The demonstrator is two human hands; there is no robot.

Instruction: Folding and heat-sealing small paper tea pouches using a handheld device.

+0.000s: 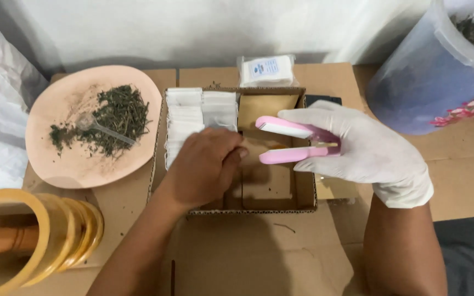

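A person sits over a low cardboard surface, seen from above. Their right hand, in a white glove, grips a small pink clamp-style sealer; the fingers are curled around its hinged end and its two arms stand apart, open like a beak, pointing left. The bare left hand is loosely closed, fingertips pinched together just in front of the sealer's open mouth. Whether it holds a small white sachet I cannot tell, since the fingers hide whatever is between them.

Both hands hover over a shallow cardboard box. Its left part holds two neat rows of white sachets, standing packed together; the right part, beneath the sealer, shows bare cardboard. So, as a judgement, a fair batch appears finished and stored, with roughly half the box yet unfilled.

To the left lies a pale pink plate with a heap of dried green herb and a clear plastic spoon resting in it. A wrapped packet of white sachets sits behind the box. A large translucent tub crowds the upper right, and yellow rings the lower left.

The box walls hem the hands in; open room lies toward the person.
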